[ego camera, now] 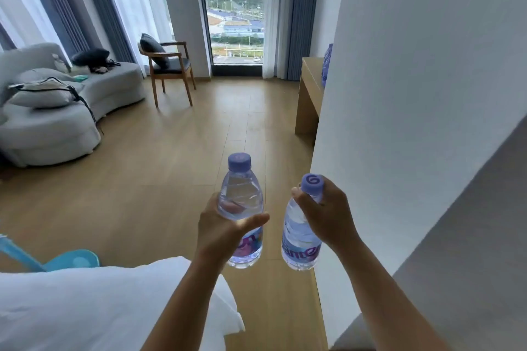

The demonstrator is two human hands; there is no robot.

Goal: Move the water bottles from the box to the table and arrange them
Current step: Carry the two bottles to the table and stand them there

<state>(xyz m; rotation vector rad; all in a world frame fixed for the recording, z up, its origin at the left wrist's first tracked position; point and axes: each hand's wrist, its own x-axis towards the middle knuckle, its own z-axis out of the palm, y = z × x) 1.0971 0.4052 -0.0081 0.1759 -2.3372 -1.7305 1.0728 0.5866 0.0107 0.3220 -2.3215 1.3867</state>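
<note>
White bedding [85,308] lies nearest. Left hand [219,232] grips one bottle [241,194] round its middle. Right hand [328,216] clasps a second bottle [299,248] at the neck, just beside the first.

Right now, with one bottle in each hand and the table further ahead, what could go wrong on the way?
1. The right hand grips its bottle only near the neck, under the cap, so the heavy body hangs and could slip from that grip.
2. The white wall corner juts out close beside the right bottle; a swing might knock it.
3. The left hand wraps the left bottle mid-body, which looks safer.
</note>
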